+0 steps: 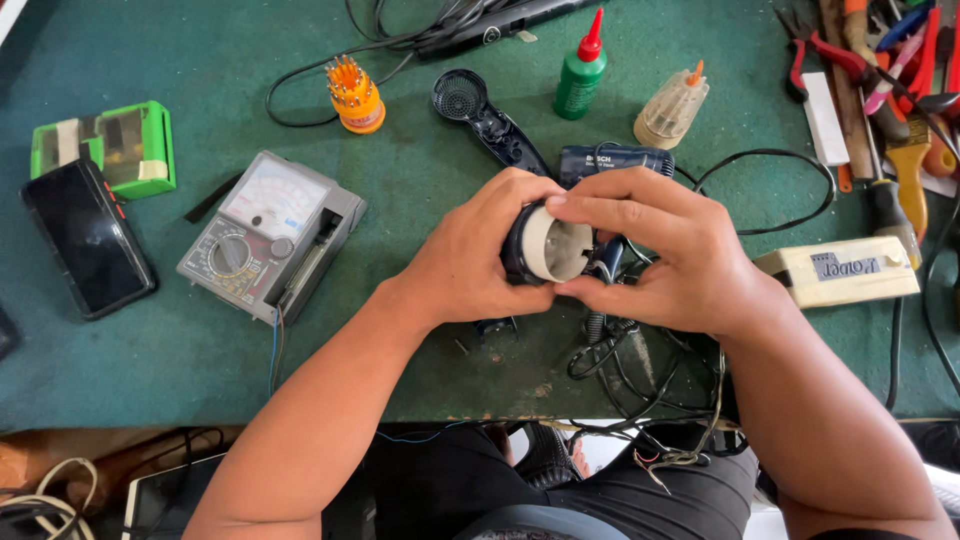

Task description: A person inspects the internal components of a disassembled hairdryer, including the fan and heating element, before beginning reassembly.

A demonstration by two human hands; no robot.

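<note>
Meter: grey analogue multimeter [268, 235], left of centre
Bottle: green, red nozzle [581, 72]
Screwdriver set: orange holder [355, 96]
Phone: black [87, 238], far left

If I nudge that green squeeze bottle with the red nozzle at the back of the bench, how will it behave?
The green squeeze bottle stands upright, tall and narrow on a small base, so a push near its red nozzle would probably tip it. Being round, it would likely roll on the green mat once down. It looks like soft plastic, so probably light and slightly squashy.
</note>
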